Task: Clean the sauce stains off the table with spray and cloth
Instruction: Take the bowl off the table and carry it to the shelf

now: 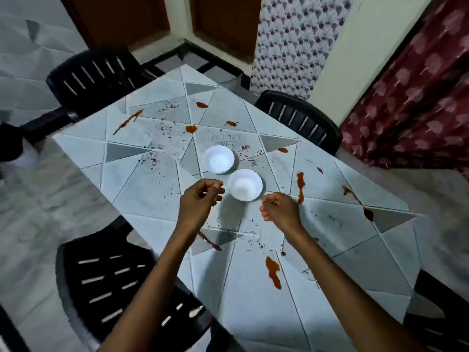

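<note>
Two white bowls point(218, 159) side by side at frame centre, both look empty. Tiled table point(253, 313): red sauce stains point(273, 272) scattered top centre, right side, lower centre; dark specks point(154, 161) throughout. Black chairs point(101, 283) around it, maroon curtain point(418, 97) upper right. Left hand point(200, 199) and right hand point(279, 207) hover flanking the nearer bowl point(245, 184), fingers curled, gripping nothing.

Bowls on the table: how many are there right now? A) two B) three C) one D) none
A: a far bowl and a near bowl, both white, sit side by side near the middle of the table, and no third is in view.
</note>
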The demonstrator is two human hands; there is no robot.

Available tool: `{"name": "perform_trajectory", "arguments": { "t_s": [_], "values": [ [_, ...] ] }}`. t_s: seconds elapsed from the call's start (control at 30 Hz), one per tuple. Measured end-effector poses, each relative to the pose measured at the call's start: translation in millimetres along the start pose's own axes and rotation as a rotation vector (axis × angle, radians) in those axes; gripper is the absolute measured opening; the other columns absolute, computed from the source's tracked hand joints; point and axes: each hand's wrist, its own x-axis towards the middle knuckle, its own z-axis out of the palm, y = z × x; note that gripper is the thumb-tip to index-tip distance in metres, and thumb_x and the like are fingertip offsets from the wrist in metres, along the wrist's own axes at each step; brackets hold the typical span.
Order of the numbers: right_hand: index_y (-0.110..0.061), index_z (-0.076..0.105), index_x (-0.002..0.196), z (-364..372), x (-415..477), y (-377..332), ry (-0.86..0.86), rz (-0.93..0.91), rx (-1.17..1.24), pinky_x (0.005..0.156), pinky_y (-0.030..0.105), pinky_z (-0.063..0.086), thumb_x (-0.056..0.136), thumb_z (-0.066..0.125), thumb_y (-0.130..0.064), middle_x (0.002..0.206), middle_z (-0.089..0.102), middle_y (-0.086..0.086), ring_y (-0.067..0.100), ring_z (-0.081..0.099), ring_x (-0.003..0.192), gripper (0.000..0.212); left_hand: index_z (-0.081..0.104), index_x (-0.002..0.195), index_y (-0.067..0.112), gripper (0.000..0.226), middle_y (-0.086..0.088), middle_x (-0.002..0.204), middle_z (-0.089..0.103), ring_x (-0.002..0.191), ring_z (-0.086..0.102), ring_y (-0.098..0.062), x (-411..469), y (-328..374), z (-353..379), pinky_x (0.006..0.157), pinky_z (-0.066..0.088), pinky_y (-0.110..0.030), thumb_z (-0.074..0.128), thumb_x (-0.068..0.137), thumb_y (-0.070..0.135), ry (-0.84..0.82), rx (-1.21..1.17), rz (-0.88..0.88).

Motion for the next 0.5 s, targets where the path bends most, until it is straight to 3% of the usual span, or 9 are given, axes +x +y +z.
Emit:
{"name": "perform_trajectory", "arguments": {
  "t_s": [0.1, 0.2, 0.27, 0.37, 0.5],
  "values": [
    [-0.020, 0.058, 0.063, 24, 43, 10, 0.075, 0.053, -0.063, 0.065, 0.043, 0.054, 0.089, 0.063, -0.027, 0.056, 0.061, 0.003, 0.022, 0.058, 0.055, 0.027, 0.071, 0.100, 0.015, 0.013, -0.004, 0.090, 0.075, 0.081, 0.072, -0.019, 49, -14, -9, 0.077, 0.059, -0.036, 0.060, 0.096, 0.019, 0.014, 0.029, -0.045],
    [-0.018, 0.051, 0.078, 43, 82, 28, 0.138, 0.165, -0.026, 0.064, 0.039, 0.057, 0.076, 0.068, -0.041, 0.060, 0.063, 0.001, 0.021, 0.061, 0.050, 0.028, 0.070, 0.099, 0.019, 0.012, -0.002, 0.092, 0.074, 0.080, 0.072, -0.019, 96, -35, -16, 0.080, 0.059, -0.041, 0.060, 0.093, 0.020, 0.054, 0.099, -0.092],
    [-0.017, 0.052, 0.087, 50, 96, 30, 0.193, 0.207, -0.052, 0.068, 0.044, 0.063, 0.075, 0.069, -0.033, 0.076, 0.071, 0.006, 0.026, 0.071, 0.063, 0.026, 0.068, 0.100, 0.022, 0.012, 0.002, 0.094, 0.072, 0.083, 0.071, -0.019, 122, -48, -20, 0.084, 0.058, -0.040, 0.059, 0.091, 0.020, 0.101, 0.155, -0.118],
    [-0.020, 0.057, 0.087, 53, 101, 19, 0.243, 0.243, -0.072, 0.072, 0.048, 0.063, 0.083, 0.070, -0.014, 0.074, 0.071, 0.005, 0.026, 0.073, 0.067, 0.015, 0.061, 0.107, 0.018, 0.018, 0.003, 0.098, 0.067, 0.090, 0.066, -0.023, 154, -61, -22, 0.085, 0.055, -0.041, 0.063, 0.089, 0.020, 0.167, 0.219, -0.142],
    [-0.008, 0.065, 0.095, 48, 100, 6, 0.258, 0.218, -0.055, 0.067, 0.033, 0.063, 0.089, 0.065, 0.000, 0.078, 0.073, 0.008, 0.014, 0.069, 0.056, 0.009, 0.055, 0.113, 0.016, 0.028, -0.002, 0.097, 0.064, 0.092, 0.062, -0.024, 181, -66, -22, 0.081, 0.054, -0.039, 0.066, 0.088, 0.019, 0.139, 0.260, -0.162]
  ]
}}
